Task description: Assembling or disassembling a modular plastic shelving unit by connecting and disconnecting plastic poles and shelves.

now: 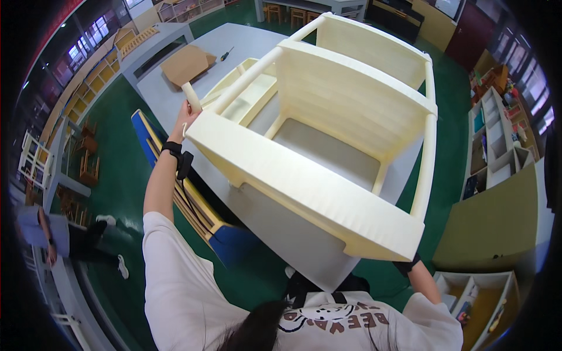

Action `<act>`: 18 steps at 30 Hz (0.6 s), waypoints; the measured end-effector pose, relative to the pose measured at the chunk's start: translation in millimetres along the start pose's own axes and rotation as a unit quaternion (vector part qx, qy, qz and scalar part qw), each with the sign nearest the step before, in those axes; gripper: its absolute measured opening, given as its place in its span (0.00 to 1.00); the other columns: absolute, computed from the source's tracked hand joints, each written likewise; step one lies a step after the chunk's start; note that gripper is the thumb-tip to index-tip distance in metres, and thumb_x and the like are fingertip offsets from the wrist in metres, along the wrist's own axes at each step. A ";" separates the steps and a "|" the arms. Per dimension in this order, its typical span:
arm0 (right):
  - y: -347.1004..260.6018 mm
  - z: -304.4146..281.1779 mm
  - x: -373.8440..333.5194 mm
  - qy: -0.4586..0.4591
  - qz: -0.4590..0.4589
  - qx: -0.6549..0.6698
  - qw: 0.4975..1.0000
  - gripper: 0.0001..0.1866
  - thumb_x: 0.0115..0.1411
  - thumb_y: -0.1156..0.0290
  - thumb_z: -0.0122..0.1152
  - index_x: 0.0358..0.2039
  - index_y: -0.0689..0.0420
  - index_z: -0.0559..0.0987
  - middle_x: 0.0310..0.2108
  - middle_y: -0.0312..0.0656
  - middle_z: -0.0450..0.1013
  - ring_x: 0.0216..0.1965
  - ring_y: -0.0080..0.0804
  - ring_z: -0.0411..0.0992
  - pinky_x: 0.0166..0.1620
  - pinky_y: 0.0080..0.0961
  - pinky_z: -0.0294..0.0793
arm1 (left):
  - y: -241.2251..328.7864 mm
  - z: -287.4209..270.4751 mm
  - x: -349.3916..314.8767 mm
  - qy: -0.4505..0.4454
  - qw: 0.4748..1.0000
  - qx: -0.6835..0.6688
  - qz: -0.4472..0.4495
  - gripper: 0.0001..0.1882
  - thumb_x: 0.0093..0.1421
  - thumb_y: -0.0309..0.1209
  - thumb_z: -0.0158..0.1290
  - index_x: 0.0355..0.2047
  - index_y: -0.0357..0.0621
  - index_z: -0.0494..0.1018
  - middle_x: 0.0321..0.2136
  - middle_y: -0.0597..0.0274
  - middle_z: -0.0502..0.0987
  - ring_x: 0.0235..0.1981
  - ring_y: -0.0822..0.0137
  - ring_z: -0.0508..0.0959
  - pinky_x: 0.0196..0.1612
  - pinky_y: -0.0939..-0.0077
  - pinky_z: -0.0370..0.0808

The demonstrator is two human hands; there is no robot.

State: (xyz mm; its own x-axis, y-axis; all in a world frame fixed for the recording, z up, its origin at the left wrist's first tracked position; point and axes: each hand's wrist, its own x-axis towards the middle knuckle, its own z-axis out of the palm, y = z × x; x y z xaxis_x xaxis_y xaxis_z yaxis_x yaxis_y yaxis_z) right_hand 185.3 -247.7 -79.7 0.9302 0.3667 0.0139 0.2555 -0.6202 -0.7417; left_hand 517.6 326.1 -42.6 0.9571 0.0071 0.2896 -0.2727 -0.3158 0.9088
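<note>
Curling its fingers round a stubby, smooth post (191,96), the left hand (185,116) is at one end of the rack (351,93); the right hand is hidden behind it — its fingers impossible to tell. A grey table (263,219) stands on glossy green floor (111,143), shelves (497,120) alongside. Cream, round-barred, its near board (310,187) notched — the rack is over the table.

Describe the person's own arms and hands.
Loose, off-white sleeves leave both forearms bare. The left hand has a black wrist strap with a blocky black device; a dark cable seems to trail from it. The hidden right hand has a black wristband.
</note>
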 end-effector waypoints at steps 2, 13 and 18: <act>-1.0 -1.0 -4.0 0.009 0.017 -0.003 1.000 0.22 0.47 0.66 0.58 0.42 0.61 0.67 0.38 0.47 0.65 0.38 0.36 0.65 0.42 0.28 0.64 | -11.1 9.5 10.1 -0.015 1.000 0.005 -0.011 0.21 0.48 0.22 0.51 0.42 0.37 0.56 0.35 0.55 0.70 0.36 0.67 0.72 0.39 0.76 0.69; -0.4 -5.3 -4.0 0.028 0.050 -0.015 0.998 0.20 0.46 0.66 0.58 0.40 0.61 0.69 0.35 0.46 0.67 0.35 0.36 0.66 0.39 0.28 0.65 | -30.4 11.8 25.5 -0.050 0.994 0.039 -0.086 0.15 0.50 0.26 0.50 0.39 0.36 0.66 0.31 0.56 0.73 0.31 0.70 0.73 0.31 0.79 0.70; -5.0 -5.8 -4.6 0.034 0.058 -0.027 0.997 0.19 0.46 0.67 0.59 0.39 0.61 0.69 0.33 0.46 0.67 0.33 0.36 0.66 0.38 0.28 0.66 | -34.4 29.9 14.6 -0.081 0.984 -0.004 -0.157 0.12 0.50 0.27 0.50 0.34 0.35 0.70 0.28 0.60 0.74 0.29 0.72 0.72 0.30 0.78 0.69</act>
State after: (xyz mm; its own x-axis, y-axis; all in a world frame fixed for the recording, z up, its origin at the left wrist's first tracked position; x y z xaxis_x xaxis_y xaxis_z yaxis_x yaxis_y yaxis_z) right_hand 181.3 -250.3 -72.1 0.9699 0.2425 -0.0227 0.1569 -0.6936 -0.7031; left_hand 543.9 308.7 -78.7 0.9971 -0.0489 -0.0581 0.0398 -0.3150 0.9483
